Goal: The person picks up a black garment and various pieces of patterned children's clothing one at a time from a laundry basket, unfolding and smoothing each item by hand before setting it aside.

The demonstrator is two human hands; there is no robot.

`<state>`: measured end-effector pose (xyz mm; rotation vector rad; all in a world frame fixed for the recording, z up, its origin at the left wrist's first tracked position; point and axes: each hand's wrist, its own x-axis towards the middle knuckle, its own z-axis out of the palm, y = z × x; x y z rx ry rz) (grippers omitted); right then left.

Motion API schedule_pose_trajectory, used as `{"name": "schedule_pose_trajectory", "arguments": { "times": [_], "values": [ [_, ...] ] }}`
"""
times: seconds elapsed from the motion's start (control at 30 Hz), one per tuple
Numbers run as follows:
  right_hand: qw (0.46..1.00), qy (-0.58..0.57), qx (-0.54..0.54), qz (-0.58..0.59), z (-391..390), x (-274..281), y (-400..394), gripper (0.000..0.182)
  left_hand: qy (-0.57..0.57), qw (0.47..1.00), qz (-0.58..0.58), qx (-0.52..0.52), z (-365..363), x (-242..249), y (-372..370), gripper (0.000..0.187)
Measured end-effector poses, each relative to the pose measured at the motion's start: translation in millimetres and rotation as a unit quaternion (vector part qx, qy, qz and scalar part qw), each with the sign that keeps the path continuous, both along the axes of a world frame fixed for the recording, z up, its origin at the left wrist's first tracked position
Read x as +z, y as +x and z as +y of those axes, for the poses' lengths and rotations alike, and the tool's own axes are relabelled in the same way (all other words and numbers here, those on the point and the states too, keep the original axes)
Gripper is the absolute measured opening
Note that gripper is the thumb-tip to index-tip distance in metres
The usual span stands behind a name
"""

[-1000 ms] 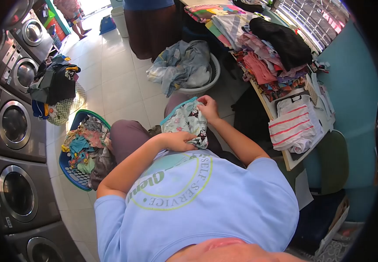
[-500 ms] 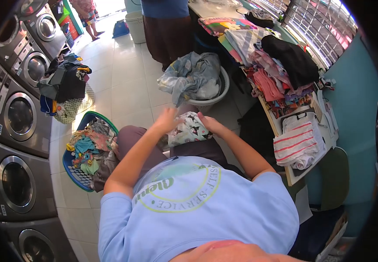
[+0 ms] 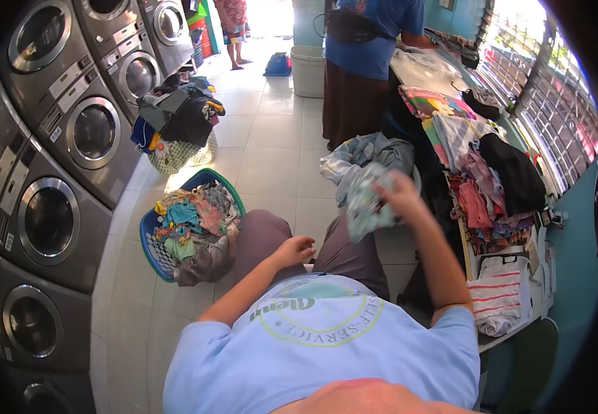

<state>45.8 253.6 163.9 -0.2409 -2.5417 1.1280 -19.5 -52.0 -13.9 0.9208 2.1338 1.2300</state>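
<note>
My right hand (image 3: 399, 198) is closed on a pale patterned cloth (image 3: 368, 207), blurred by motion, which hangs over my right knee. My left hand (image 3: 293, 252) rests above my lap, its fingers loosely bent and holding nothing. Just beyond the cloth, a heap of grey-blue laundry (image 3: 368, 155) fills a white basket that is mostly hidden. To my left, a blue and green basket (image 3: 152, 238) on the floor holds mixed clothes (image 3: 199, 221), close to my left knee.
Front-loading machines (image 3: 49, 221) line the left side. A woven basket (image 3: 175, 159) is piled with dark clothes. Along the right runs a table with folded clothes (image 3: 477, 200) and a striped towel (image 3: 496, 297). A person in blue (image 3: 360, 55) stands ahead; another person stands near the doorway.
The patterned cloth has gone from lying on my lap between both hands to being lifted rightward in my right hand. My left hand has drawn back. The view has turned left.
</note>
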Motion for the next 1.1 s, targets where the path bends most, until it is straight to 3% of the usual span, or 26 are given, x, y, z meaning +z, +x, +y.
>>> {"name": "schedule_pose_trajectory", "arguments": {
  "times": [0.03, 0.1, 0.13, 0.17, 0.2, 0.23, 0.27, 0.3, 0.33, 0.37, 0.47, 0.57, 0.7, 0.77, 0.8, 0.83, 0.9, 0.97, 1.0, 1.07, 1.1],
  "values": [
    [0.995, -0.091, -0.029, -0.009, -9, 69, 15, 0.043, 0.018, 1.0, -0.008, 0.01, 1, -6, -2, 0.039],
    [0.978, 0.038, -0.197, 0.052, 52, 119, 22, 0.049, 0.004, 1.0, -0.01, 0.015, 3, -2, -3, 0.038],
    [0.974, -0.062, -0.21, 0.066, 54, 171, 40, 0.057, 0.001, 1.0, 0.012, 0.009, 5, -6, -4, 0.038],
    [0.945, -0.203, -0.182, 0.18, 35, 207, 62, 0.059, -0.004, 0.999, 0.034, 0.003, 5, -8, -5, 0.038],
    [0.942, -0.237, -0.192, 0.139, 123, 221, 68, 0.054, -0.011, 0.999, 0.045, -0.005, 6, -6, -5, 0.037],
    [0.916, -0.248, -0.216, 0.23, 117, 244, 86, 0.052, -0.018, 0.998, 0.057, -0.012, 6, -5, -4, 0.036],
    [0.895, -0.269, -0.186, 0.304, 165, 243, 97, 0.057, -0.026, 0.997, 0.068, -0.019, 6, -6, -3, 0.036],
    [0.879, -0.247, -0.256, 0.317, 191, 247, 112, 0.06, -0.029, 0.996, 0.083, -0.023, 6, -7, 0, 0.035],
    [0.878, -0.281, -0.215, 0.323, 243, 238, 130, 0.064, -0.033, 0.994, 0.099, -0.029, 6, -8, 1, 0.035],
    [0.861, -0.307, -0.243, 0.325, 288, 222, 147, 0.07, -0.036, 0.992, 0.116, -0.035, 5, -9, 1, 0.034],
    [0.85, -0.298, -0.388, 0.196, 370, 142, 193, 0.073, -0.067, 0.988, 0.129, -0.057, 4, 1, 4, 0.033],
    [0.829, -0.324, -0.443, 0.112, 378, 92, 215, 0.075, -0.106, 0.982, 0.133, -0.079, 6, 1, 5, 0.033],
    [0.818, -0.335, -0.428, 0.189, 367, 93, 226, 0.079, -0.116, 0.967, 0.197, -0.109, 10, -9, 5, 0.035],
    [0.814, -0.24, -0.469, 0.245, 352, 97, 216, 0.082, -0.12, 0.967, 0.197, -0.111, 8, -8, 6, 0.034],
    [0.748, -0.007, -0.618, 0.244, 332, 101, 208, 0.082, -0.111, 0.968, 0.198, -0.107, 7, -4, 8, 0.034],
    [0.622, 0.231, -0.713, 0.228, 306, 106, 200, 0.083, -0.101, 0.97, 0.197, -0.105, 5, 0, 9, 0.033],
    [0.539, 0.404, -0.695, 0.252, 213, 118, 174, 0.072, -0.089, 0.979, 0.163, -0.082, 1, 8, 4, 0.031],
    [0.58, 0.467, -0.602, 0.288, 154, 121, 149, 0.064, -0.061, 0.984, 0.164, -0.041, -12, 13, -6, 0.029],
    [0.661, 0.44, -0.524, 0.308, 138, 120, 138, 0.061, -0.041, 0.982, 0.185, -0.013, -19, 14, -13, 0.027],
    [0.775, 0.374, -0.39, 0.329, 80, 114, 102, 0.055, 0.004, 0.976, 0.211, 0.048, -35, 12, -31, 0.024],
    [0.79, 0.387, -0.34, 0.333, 59, 100, 80, 0.054, 0.03, 0.972, 0.218, 0.081, -45, 12, -41, 0.022]
  ]
}}
